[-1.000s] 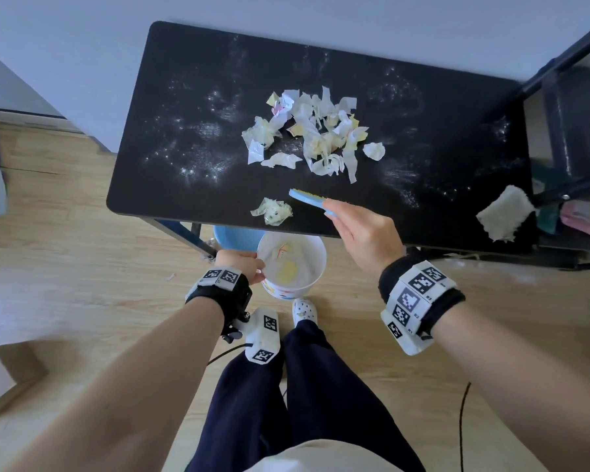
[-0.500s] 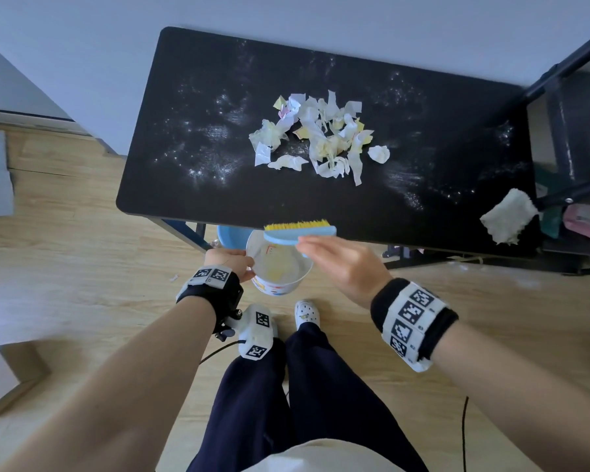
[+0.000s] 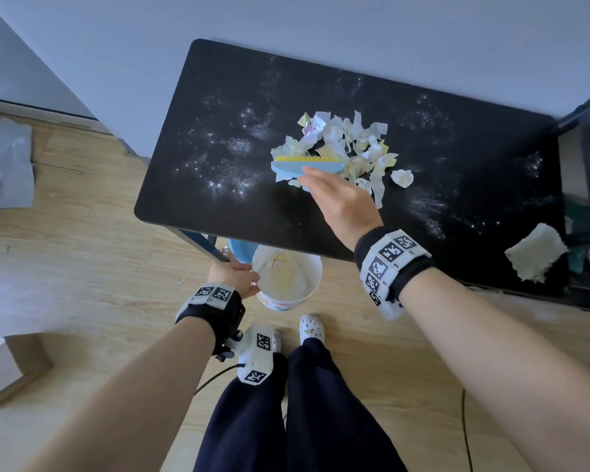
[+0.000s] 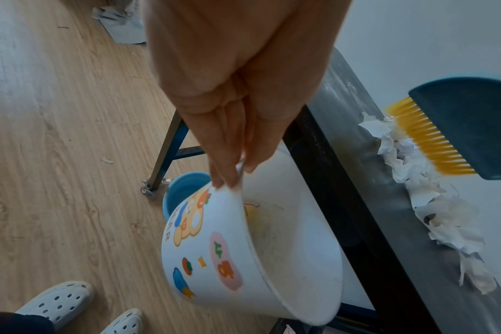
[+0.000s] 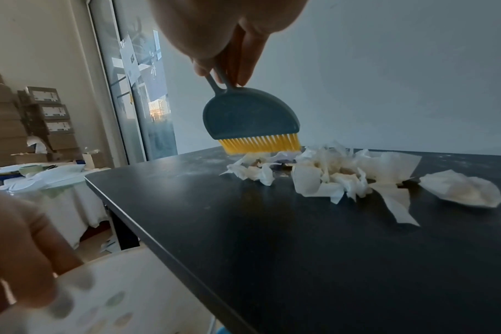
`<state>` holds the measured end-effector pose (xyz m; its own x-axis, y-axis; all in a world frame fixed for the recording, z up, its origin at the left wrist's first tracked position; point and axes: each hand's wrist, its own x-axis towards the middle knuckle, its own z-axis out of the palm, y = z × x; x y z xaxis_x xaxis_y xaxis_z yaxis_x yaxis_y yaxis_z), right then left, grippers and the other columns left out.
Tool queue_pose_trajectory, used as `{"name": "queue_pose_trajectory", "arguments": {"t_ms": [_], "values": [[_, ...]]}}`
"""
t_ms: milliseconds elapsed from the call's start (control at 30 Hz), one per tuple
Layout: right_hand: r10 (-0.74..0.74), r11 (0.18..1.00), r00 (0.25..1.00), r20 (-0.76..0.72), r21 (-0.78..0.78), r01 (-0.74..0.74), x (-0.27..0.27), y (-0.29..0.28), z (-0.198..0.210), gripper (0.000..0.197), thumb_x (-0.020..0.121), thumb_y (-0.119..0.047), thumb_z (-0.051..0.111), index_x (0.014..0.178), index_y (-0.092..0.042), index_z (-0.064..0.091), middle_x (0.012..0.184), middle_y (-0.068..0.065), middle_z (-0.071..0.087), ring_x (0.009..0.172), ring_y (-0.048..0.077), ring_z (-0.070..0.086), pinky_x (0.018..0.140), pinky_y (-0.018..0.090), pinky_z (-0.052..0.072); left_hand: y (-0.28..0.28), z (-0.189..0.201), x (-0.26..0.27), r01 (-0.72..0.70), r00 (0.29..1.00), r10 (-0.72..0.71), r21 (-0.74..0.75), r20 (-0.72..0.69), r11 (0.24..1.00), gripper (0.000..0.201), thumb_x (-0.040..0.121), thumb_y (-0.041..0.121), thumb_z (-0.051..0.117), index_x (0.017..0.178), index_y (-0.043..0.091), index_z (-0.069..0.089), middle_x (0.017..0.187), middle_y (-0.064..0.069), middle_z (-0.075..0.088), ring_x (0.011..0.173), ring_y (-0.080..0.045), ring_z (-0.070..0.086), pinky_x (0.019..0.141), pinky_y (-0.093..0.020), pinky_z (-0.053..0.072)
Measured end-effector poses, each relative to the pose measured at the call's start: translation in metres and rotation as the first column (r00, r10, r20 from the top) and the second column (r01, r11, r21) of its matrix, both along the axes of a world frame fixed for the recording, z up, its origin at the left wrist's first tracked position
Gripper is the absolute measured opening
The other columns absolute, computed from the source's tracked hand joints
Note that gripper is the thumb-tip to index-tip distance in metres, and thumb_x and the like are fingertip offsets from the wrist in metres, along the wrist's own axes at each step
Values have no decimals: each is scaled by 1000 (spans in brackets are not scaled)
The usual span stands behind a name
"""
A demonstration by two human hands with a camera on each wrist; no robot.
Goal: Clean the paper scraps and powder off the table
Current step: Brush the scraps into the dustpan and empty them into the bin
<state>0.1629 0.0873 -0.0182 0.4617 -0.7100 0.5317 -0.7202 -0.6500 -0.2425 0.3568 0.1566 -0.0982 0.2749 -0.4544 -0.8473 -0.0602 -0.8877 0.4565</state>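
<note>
Mid-frame in the head view, the brush (image 3: 306, 166) handle is pinched by the right hand (image 3: 343, 202), bristles poised at the left edge of the paper scraps (image 3: 351, 148). Bristles should be set down behind the pile and dragged toward the near table (image 3: 218, 206) edge, powder (image 3: 232, 148) included. Lower centre, the bucket (image 3: 286, 281) rim is gripped by the left hand (image 3: 234, 277); it is best kept tucked under that edge.

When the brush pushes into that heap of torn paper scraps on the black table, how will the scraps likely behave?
The paper scraps look thin, crumpled and loosely piled, so they are probably very light and should slide easily on the smooth table. Separate curled pieces may scatter or tumble rather than move as one. Some could catch in the brush's yellow bristles, which sit right at the heap's edge.
</note>
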Motion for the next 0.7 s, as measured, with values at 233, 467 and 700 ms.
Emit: {"name": "queue_pose_trajectory", "arguments": {"t_ms": [233,467,700], "values": [[-21,994,998,66,-101,28,11,-36,-6,30,70,18,67,94,0,71,103,14,71,80,25,72,61,33,60,1,6,1,-14,1000,13,5,8,1000,30,79,-6,66,108,1,67,89,-14,66,61,-17,62,53,-19,57],[29,1000,999,38,-10,-28,17,-30,-13,31,67,16,69,95,1,70,85,9,71,70,24,69,49,32,56,-2,9,4,-41,999,40,12,3,999,23,77,-6,66,98,3,69,79,-8,68,69,-22,65,83,-33,56],[126,991,991,54,35,-128,-4,36,-9,18,86,5,57,96,3,71,98,13,72,88,22,71,69,34,59,-2,15,4,-103,994,104,23,-32,994,21,77,-11,65,96,-1,68,73,-9,65,71,-28,64,80,-34,55]]}}
